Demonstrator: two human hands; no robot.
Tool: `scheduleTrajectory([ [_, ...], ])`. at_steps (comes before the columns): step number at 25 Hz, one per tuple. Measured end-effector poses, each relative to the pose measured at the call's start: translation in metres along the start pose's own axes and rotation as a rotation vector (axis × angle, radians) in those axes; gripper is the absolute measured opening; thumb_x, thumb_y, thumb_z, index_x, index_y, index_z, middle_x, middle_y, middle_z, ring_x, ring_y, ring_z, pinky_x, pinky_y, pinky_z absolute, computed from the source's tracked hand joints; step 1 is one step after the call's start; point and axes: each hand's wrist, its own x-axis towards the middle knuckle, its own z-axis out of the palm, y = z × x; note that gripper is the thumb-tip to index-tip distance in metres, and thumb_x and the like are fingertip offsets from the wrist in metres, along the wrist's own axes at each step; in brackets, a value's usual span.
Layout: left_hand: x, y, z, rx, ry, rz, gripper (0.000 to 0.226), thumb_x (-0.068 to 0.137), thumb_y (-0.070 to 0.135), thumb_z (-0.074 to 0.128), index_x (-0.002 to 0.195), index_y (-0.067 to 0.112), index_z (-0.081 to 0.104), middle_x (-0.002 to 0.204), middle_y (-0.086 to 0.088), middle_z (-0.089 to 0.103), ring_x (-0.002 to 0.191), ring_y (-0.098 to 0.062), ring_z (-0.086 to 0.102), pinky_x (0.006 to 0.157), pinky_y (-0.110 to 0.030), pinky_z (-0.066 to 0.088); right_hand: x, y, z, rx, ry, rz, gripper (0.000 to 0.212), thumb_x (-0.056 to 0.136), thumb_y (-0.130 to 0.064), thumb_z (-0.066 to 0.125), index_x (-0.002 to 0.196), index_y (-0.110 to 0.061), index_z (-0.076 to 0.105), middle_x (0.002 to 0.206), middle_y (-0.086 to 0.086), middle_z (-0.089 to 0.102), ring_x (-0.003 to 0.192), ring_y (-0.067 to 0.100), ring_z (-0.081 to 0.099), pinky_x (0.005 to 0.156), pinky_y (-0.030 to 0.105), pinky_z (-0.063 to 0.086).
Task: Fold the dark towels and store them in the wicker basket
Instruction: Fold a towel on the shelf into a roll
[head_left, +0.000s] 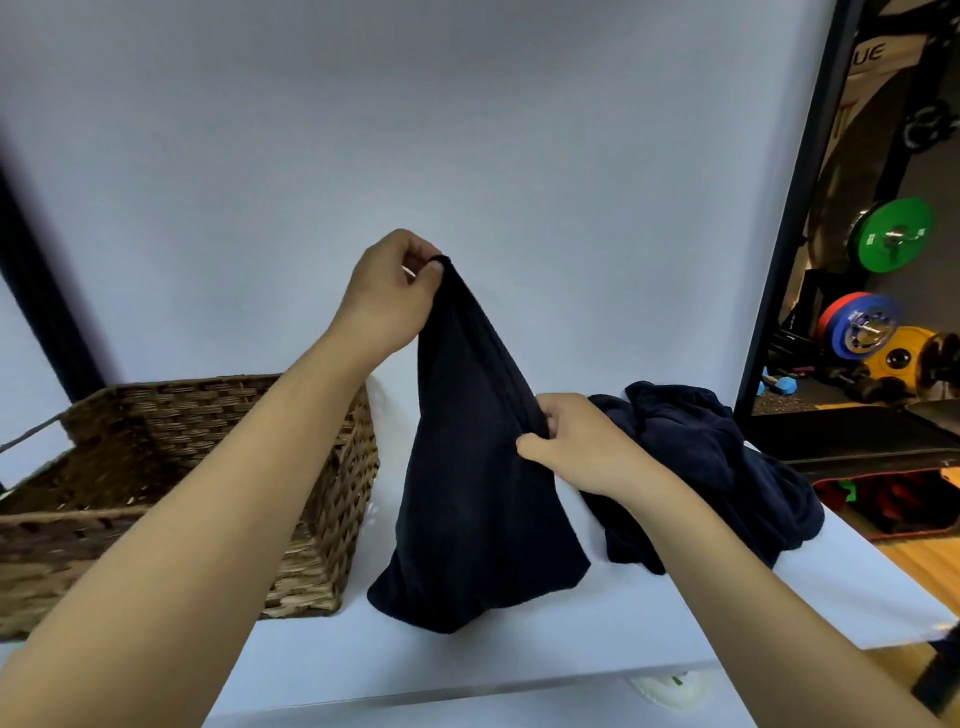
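Hanging in a loose cone over the middle of the bench (519, 649), a dark navy towel (478, 493) is held up at two spots, with its bottom edge bunched on the white bench top just right of the wicker basket (322, 499). Its top corner is pinched by the left hand (389, 291), thumb and curled fingers (434, 267) closed tight on the fabric, raised well above the bench. Lower down, on the towel's right edge, a fold is gripped by the right hand (576, 447); the thumb is laid across the front of the cloth and the other fingers are wrapped round behind it, so only part of that grip can be seen.

Just behind and to the right of that hand, a crumpled heap of dark towels (727, 467) is left lying on the bench near its right edge, pretty much touching the held one from this angle, though actual contact can't be told.

The basket is set on the left side of the bench, open side up, and only brown weave can be made out inside, partly blocked by the left forearm.

Behind everything, a plain white backdrop (467, 130) is hung. Off to the right, coloured weight plates (891, 234) are seen past a black frame (795, 208).
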Motion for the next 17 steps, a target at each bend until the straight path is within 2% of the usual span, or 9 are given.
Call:
scheduleTrajectory([
  [2,0.004,-0.014,-0.008,0.034,0.041,-0.022,0.006,0.100,0.018,0.056,0.100,0.021,0.061,0.092,0.011,0.060,0.077,-0.009,0.059,0.068,-0.022,0.045,0.003,0.009,-0.002,-0.099,-0.030,0.041,0.025,0.076,-0.030,0.059,0.082,-0.007,0.059,0.065,0.000,0.056,0.061,0.013,0.053,0.063,0.040,0.049],
  [4,0.007,-0.026,-0.017,0.041,0.101,-0.063,0.007,0.100,0.018,0.055,0.102,0.021,0.060,0.094,0.010,0.060,0.084,-0.013,0.061,0.071,-0.025,0.047,0.005,0.018,-0.001,-0.152,-0.070,0.065,0.014,0.080,-0.024,0.059,0.075,-0.012,0.054,0.062,-0.007,0.052,0.057,0.010,0.049,0.059,0.031,0.041],
  [7,0.012,-0.039,-0.037,0.023,0.211,-0.123,0.009,0.101,0.017,0.053,0.105,0.019,0.060,0.099,0.007,0.060,0.091,-0.019,0.062,0.074,-0.030,0.051,0.003,0.040,-0.003,-0.229,-0.106,0.070,0.016,0.082,-0.020,0.056,0.070,-0.016,0.047,0.060,-0.006,0.049,0.056,0.011,0.045,0.057,0.031,0.039],
  [10,0.013,-0.054,-0.054,0.073,0.259,-0.161,0.010,0.102,0.017,0.052,0.108,0.017,0.059,0.096,0.009,0.057,0.092,-0.016,0.059,0.073,-0.026,0.048,0.005,0.059,-0.014,-0.333,0.012,0.036,0.017,0.091,-0.025,0.057,0.075,-0.020,0.053,0.068,-0.004,0.058,0.061,0.012,0.052,0.062,0.036,0.046],
  [12,0.012,-0.066,-0.062,0.078,0.292,-0.209,0.011,0.102,0.016,0.051,0.110,0.015,0.059,0.093,0.010,0.055,0.091,-0.015,0.057,0.069,-0.021,0.045,0.004,0.061,-0.023,-0.281,0.131,-0.075,0.022,0.100,-0.027,0.056,0.078,-0.029,0.058,0.072,-0.010,0.063,0.067,0.005,0.056,0.066,0.028,0.047],
  [15,0.009,-0.082,-0.070,0.083,0.307,-0.267,0.016,0.102,0.016,0.051,0.115,0.011,0.059,0.091,0.008,0.055,0.091,-0.016,0.057,0.073,-0.026,0.045,0.001,0.058,-0.031,-0.140,0.236,-0.190,0.024,0.104,-0.025,0.054,0.087,-0.036,0.065,0.075,-0.023,0.066,0.072,-0.001,0.060,0.070,0.016,0.045],
  [17,0.007,-0.091,-0.071,0.088,0.290,-0.297,0.015,0.102,0.017,0.052,0.114,0.011,0.059,0.089,0.009,0.055,0.089,-0.017,0.057,0.074,-0.029,0.048,0.002,0.058,-0.030,-0.038,0.316,-0.231,0.023,0.103,-0.018,0.056,0.104,-0.037,0.070,0.088,-0.028,0.069,0.088,-0.005,0.065,0.081,0.013,0.047],
])
